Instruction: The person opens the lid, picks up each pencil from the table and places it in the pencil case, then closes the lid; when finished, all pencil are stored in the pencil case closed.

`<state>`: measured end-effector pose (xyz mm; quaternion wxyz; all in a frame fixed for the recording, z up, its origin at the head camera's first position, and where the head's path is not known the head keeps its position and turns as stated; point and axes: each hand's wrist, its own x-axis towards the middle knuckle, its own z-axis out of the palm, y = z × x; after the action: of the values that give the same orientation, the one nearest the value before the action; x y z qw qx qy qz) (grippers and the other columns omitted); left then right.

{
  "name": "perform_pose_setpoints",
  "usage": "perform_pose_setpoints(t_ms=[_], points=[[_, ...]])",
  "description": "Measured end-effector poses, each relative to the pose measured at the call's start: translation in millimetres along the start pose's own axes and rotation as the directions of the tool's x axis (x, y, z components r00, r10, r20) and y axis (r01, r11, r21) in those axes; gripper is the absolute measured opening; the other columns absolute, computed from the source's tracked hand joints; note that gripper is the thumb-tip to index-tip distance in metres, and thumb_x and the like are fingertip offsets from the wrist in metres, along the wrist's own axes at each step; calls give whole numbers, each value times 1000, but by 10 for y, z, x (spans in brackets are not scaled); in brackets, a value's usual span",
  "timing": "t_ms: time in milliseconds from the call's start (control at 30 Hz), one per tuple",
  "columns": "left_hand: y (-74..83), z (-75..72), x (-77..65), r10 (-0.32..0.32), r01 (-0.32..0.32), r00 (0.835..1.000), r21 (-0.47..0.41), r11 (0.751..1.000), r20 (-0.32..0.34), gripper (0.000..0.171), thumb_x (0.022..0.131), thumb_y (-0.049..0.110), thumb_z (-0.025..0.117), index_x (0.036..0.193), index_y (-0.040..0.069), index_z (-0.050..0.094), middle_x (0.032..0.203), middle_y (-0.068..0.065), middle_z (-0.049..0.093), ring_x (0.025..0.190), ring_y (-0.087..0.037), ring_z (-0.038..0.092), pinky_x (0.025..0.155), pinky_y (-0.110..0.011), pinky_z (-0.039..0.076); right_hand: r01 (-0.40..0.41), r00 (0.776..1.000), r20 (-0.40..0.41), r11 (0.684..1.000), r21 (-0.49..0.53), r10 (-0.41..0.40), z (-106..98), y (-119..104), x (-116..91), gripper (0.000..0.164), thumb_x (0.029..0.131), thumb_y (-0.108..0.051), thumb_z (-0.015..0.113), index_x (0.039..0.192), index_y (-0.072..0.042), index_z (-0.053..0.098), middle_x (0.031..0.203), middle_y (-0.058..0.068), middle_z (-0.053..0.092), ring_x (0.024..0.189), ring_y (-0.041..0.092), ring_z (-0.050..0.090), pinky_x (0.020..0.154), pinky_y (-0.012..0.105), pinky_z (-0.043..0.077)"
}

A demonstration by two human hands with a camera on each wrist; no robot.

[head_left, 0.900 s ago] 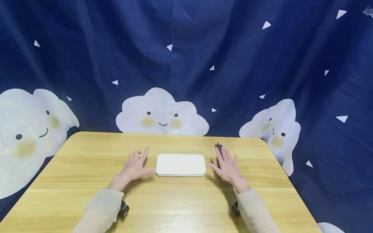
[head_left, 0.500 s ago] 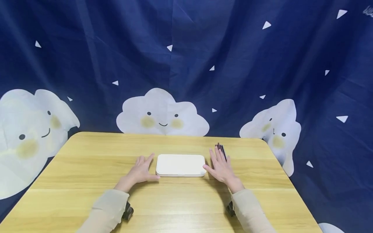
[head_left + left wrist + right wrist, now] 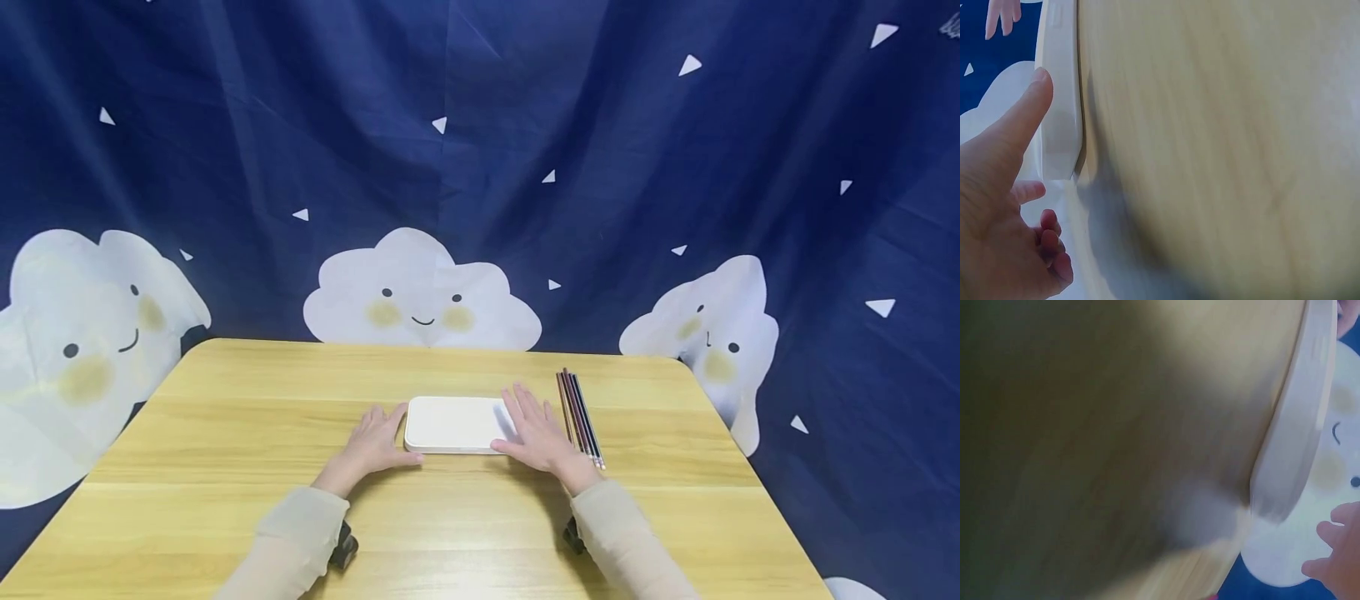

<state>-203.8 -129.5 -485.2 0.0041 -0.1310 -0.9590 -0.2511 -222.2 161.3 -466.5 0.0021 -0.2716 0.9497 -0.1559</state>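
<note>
A flat white box (image 3: 453, 425) with rounded corners lies closed on the table. At its left end is my left hand (image 3: 375, 442), its thumb along the front edge and its index finger by the left side. In the left wrist view the thumb lies across the box's side (image 3: 1060, 134), with the other fingers loosely bent; contact is hard to tell. My right hand (image 3: 538, 435) is over the box's right end, fingers spread, hiding that end. The right wrist view is blurred; its fingers (image 3: 1329, 534) look apart from the box there.
Several dark pencils (image 3: 576, 408) lie side by side on the table just right of my right hand. The wooden table (image 3: 450, 533) ends at a blue curtain (image 3: 480, 167) printed with clouds. A black wrist camera (image 3: 344, 547) sits under my left sleeve.
My right hand has moved left from the pencils to over the box's right end, uncovering the pencils. My left hand has come right, closer around the left end. The box looks unmoved.
</note>
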Motion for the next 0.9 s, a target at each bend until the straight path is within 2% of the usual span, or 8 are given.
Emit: perform_pose_setpoints(t_ms=[67, 133, 300, 433, 567, 733, 900], points=[[21, 7, 7, -17, 17, 1000, 17, 1000, 3, 100, 59, 57, 74, 134, 2, 39, 91, -18, 43, 82, -29, 40, 62, -37, 35, 11, 999, 46, 1000, -11, -10, 28, -35, 26, 88, 85, -55, 50, 146, -4, 12, 150, 22, 9, 137, 36, 11, 104, 58, 13], [22, 20, 22, -48, 47, 999, 13, 999, 18, 101, 58, 53, 77, 137, 3, 37, 91, -18, 42, 80, -28, 38, 61, -33, 32, 23, 997, 80, 1000, -9, -22, 55, -68, 45, 90, 84, -57, 50, 147, -6, 10, 150, 21, 9, 137, 34, 11, 105, 55, 13], [41, 30, 43, -94, 93, 995, 31, 995, 32, 104, 59, 53, 77, 140, 6, 32, 99, -21, 43, 83, -28, 39, 62, -33, 33, 46, 991, 122, 999, 1, -46, 93, -153, 68, 91, 82, -56, 54, 147, -11, 8, 150, 21, 10, 137, 33, 14, 106, 53, 14], [54, 59, 56, -106, 104, 994, 50, 993, 36, 100, 61, 52, 76, 139, 6, 34, 98, -21, 44, 82, -27, 39, 62, -32, 32, 50, 990, 130, 998, -25, -47, 122, -205, 92, 93, 80, -56, 58, 147, -13, 9, 149, 20, 16, 134, 35, 21, 104, 54, 19], [49, 92, 82, -106, 104, 994, 63, 993, 18, 95, 63, 50, 76, 136, 4, 38, 96, -20, 44, 81, -28, 39, 61, -32, 32, 53, 993, 114, 994, -92, -43, 139, -246, 129, 93, 78, -56, 60, 147, -15, 12, 146, 18, 26, 130, 37, 29, 101, 57, 24], [43, 105, 96, -111, 111, 994, 48, 993, -6, 92, 62, 47, 78, 135, 4, 40, 98, -21, 45, 83, -29, 41, 61, -33, 33, 80, 995, 77, 979, -187, -66, 131, -292, 171, 90, 78, -53, 62, 146, -14, 18, 139, 17, 37, 123, 37, 39, 95, 56, 34], [39, 127, 99, -107, 107, 994, 24, 994, -6, 92, 62, 45, 78, 134, 3, 40, 95, -19, 44, 82, -28, 39, 60, -31, 31, 101, 994, 68, 960, -260, -86, 137, -295, 187, 89, 77, -51, 64, 145, -13, 21, 135, 17, 41, 118, 37, 43, 91, 53, 40]])
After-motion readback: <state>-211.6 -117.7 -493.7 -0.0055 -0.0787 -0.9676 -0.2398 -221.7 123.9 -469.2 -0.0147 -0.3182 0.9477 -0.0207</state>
